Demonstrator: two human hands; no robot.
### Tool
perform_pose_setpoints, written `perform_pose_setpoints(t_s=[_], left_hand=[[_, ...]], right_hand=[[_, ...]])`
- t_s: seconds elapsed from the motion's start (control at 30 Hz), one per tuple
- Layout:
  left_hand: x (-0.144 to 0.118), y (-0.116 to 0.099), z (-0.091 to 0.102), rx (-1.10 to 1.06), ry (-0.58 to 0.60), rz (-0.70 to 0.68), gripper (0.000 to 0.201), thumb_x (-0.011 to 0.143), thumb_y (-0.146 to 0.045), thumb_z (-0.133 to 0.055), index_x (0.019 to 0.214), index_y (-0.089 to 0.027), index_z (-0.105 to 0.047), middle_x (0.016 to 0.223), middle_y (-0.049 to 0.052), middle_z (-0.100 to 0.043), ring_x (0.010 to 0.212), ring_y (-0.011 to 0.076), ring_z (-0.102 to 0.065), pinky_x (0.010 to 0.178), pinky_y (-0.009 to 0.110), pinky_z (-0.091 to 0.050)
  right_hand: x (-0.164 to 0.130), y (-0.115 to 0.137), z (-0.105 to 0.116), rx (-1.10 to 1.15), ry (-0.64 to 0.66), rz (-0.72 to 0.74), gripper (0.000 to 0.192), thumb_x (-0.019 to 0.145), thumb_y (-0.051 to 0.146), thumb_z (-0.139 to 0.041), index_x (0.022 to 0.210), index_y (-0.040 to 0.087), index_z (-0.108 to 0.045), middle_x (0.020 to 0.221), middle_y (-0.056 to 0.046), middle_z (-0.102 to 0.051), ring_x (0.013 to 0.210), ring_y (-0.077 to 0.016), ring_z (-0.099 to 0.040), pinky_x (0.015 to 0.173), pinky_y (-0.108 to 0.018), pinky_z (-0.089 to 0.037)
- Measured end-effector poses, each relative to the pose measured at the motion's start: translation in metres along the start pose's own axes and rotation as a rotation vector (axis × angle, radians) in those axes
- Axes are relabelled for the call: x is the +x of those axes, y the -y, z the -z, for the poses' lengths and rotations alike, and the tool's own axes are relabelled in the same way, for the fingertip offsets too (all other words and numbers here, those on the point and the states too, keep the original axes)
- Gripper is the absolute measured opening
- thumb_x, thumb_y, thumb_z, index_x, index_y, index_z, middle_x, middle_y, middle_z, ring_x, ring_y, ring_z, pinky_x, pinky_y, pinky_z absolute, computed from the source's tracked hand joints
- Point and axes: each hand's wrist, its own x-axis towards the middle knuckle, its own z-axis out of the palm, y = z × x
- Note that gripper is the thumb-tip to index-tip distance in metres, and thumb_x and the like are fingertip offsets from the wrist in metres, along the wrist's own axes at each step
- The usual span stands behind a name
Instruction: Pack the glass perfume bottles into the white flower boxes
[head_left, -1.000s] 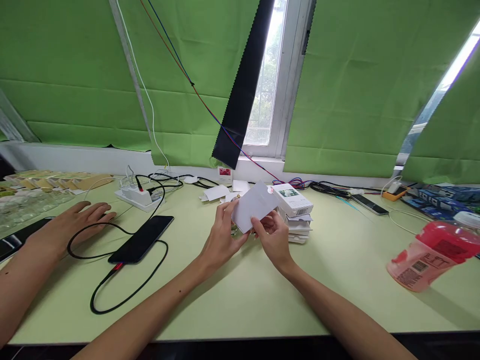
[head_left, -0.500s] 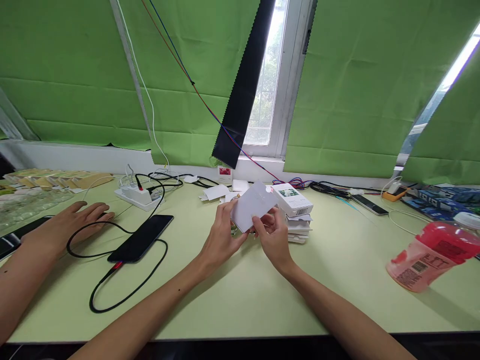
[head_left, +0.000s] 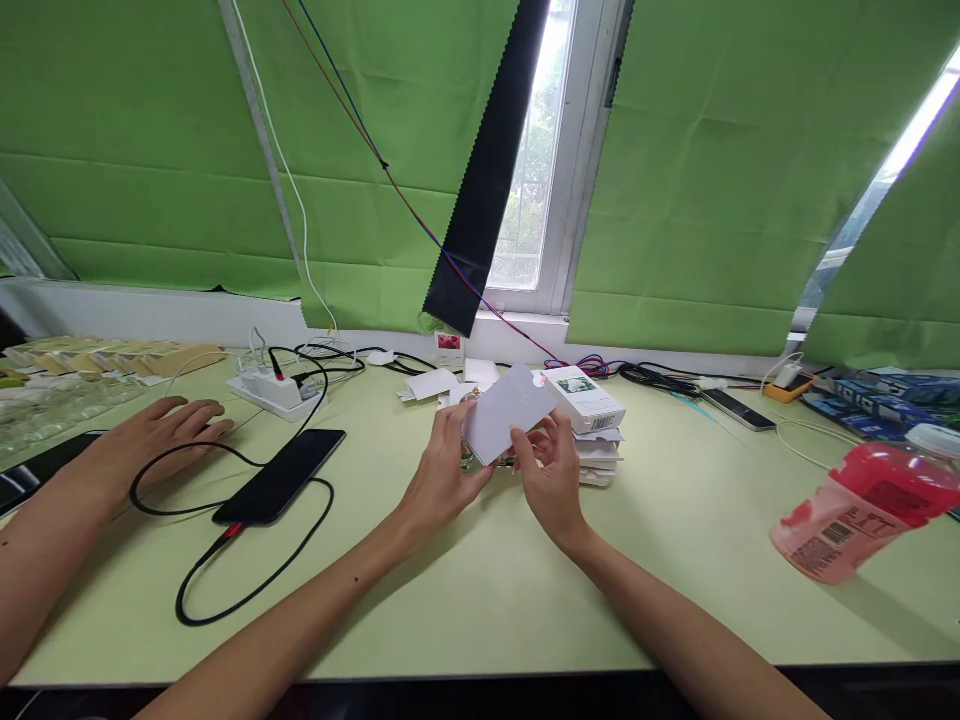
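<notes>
We hold the white card (head_left: 504, 413) up above the table (head_left: 480, 600) — left hand (head_left: 442, 470) pinching its left edge, right hand (head_left: 551, 480) its lower right corner. We should keep both pinches light and even, so the card doesn't bend or slip.

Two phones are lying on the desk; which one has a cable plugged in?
The black phone left of the hands, its red-tipped black cable looping round it. The other phone, far right near the window, lies apart with no cable visibly plugged in.
</notes>
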Motion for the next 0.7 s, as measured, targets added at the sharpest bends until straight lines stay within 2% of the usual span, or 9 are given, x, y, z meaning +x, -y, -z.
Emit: perform_pose_setpoints(t_s=[0.2,0.37,0.53,0.7], left_hand=[[0.0010,-0.0021,0.0008,0.002,0.000,-0.005,0.078,0.085,-0.022,-0.076,0.150,-0.031,-0.035,0.141,0.012,-0.050,0.117,0.0259,-0.061,0.082,0.037,-0.063],[0.0006,-0.0015,0.0006,-0.002,0.003,-0.008,0.077,0.084,-0.022,-0.076,0.150,-0.031,-0.036,0.139,0.012,-0.051,0.118,0.0263,-0.061,0.082,0.037,-0.063],[0.0017,-0.0046,0.0020,-0.022,0.006,0.000,0.071,0.087,-0.029,-0.076,0.147,-0.029,-0.039,0.137,0.012,-0.052,0.119,0.0261,-0.060,0.082,0.036,-0.063],[0.0017,-0.0076,0.0037,-0.035,0.021,0.013,0.065,0.091,-0.034,-0.073,0.147,-0.029,-0.039,0.137,0.012,-0.053,0.117,0.0248,-0.061,0.083,0.036,-0.063]], right_hand=[[0.0006,-0.0014,0.0015,-0.059,0.008,0.020,0.024,0.097,0.042,-0.064,0.113,0.026,-0.057,0.111,-0.005,-0.066,0.080,-0.0147,-0.066,0.062,-0.027,-0.056],[0.0038,-0.0021,0.0026,-0.073,0.021,0.007,0.024,0.097,0.044,-0.063,0.111,0.026,-0.057,0.110,-0.004,-0.064,0.079,-0.0143,-0.065,0.061,-0.026,-0.055],[0.0041,-0.0024,0.0021,-0.064,0.023,-0.008,0.026,0.097,0.048,-0.063,0.107,0.025,-0.055,0.105,-0.004,-0.066,0.076,-0.0147,-0.065,0.060,-0.027,-0.055],[0.0031,-0.0003,0.0014,-0.057,0.033,-0.021,0.025,0.098,0.048,-0.062,0.102,0.025,-0.053,0.092,-0.002,-0.067,0.070,-0.0149,-0.066,0.059,-0.027,-0.055]])
